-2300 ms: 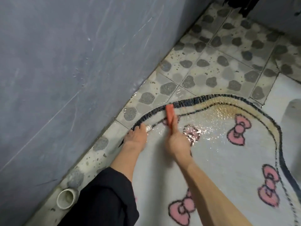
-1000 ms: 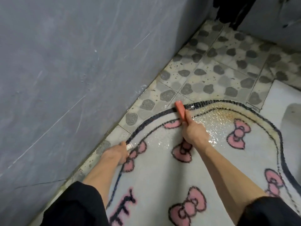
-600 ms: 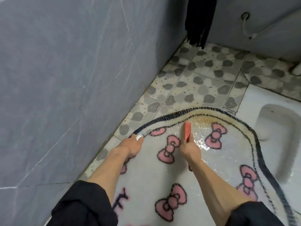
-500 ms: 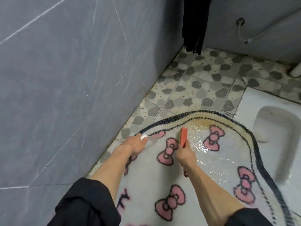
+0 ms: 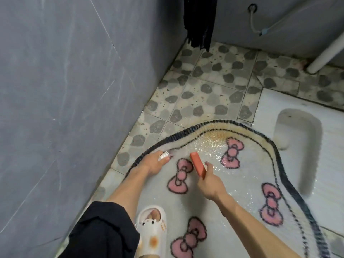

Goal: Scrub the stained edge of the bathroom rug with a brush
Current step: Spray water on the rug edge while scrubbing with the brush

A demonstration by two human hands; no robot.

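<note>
Orange brush clenched in right hand; left hand on rug edge, grip unclear.

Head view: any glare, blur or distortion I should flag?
Head view: specular glare on the wet rug past the brush, washing into the brown stain. Head view: the rug border smears at lower right. Head view: left hand and right hand are fairly sharp, under soft, even light.

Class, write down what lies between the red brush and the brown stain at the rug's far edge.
In the head view, only wet, glistening rug pile separates the red brush from the stain.
</note>
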